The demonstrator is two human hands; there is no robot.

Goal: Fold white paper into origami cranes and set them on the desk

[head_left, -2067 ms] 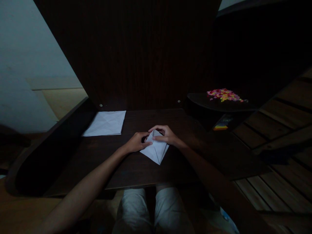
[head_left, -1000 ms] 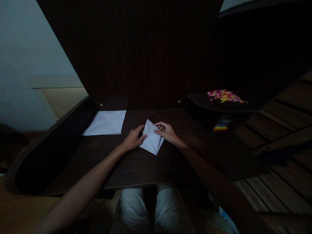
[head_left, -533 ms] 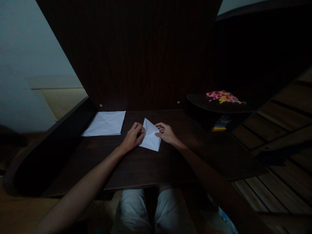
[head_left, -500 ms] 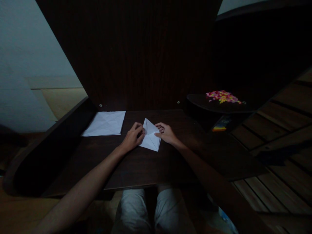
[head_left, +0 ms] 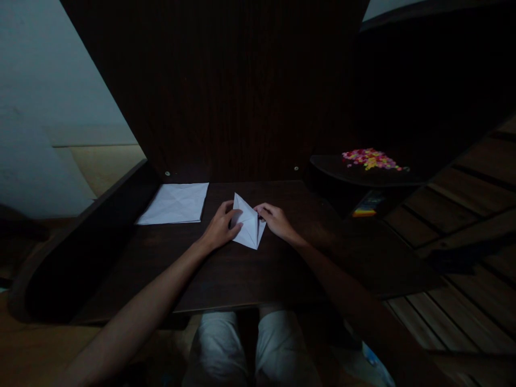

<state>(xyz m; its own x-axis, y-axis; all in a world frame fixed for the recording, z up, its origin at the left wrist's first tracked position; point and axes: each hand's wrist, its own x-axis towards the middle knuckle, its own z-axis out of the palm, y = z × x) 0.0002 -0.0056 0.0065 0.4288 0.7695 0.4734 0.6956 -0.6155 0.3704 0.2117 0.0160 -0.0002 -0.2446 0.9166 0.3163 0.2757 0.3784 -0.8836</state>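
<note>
Relative to the frame half a second earlier, the folded paper has shifted slightly left, the left hand has uncurled, and the right hand has drawn its fingertips in at the right edge, where an upper layer now stands apart from a lower one. The folded paper is located between both hands, over the middle of the desk. Its long axis runs from a far-left tip to a near-right tip. Neither hand is nearer; both contact it. Left hand: thumb and forefinger parted, laid over the left edge; whether the hidden fingers grip beneath cannot be told. Right hand: closed, thumb and fingers pinching the right edge. No brand, label or writing is legible: the stacked white sheets at far left show creases only, and the yellow-edged item under the shelf at right is too dark to read.
</note>
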